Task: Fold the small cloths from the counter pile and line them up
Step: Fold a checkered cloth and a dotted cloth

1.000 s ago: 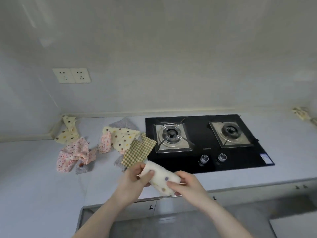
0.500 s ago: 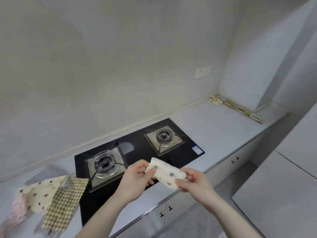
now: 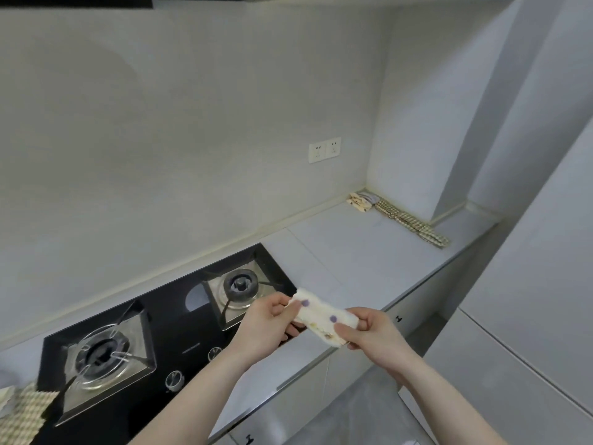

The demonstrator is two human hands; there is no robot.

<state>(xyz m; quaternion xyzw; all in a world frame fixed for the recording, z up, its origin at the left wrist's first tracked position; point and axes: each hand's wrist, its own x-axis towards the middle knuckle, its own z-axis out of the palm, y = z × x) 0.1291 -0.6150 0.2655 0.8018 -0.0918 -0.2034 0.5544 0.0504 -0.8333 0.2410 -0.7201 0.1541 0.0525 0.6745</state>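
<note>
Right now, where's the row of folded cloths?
In the head view, the row of folded checked and spotted cloths lies far right on the pale grey counter, along the side wall in the corner, below the white double socket.

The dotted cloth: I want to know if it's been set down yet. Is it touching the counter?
Apart. The head view shows the folded dotted cloth pinched between the left hand and right hand, lifted above the counter edge.

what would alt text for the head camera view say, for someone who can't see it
Two bare hands, left hand and right hand, hold a folded polka-dot cloth by its ends above the counter, beside a black two-burner gas hob. A row of folded cloths lies in the far corner.
</note>
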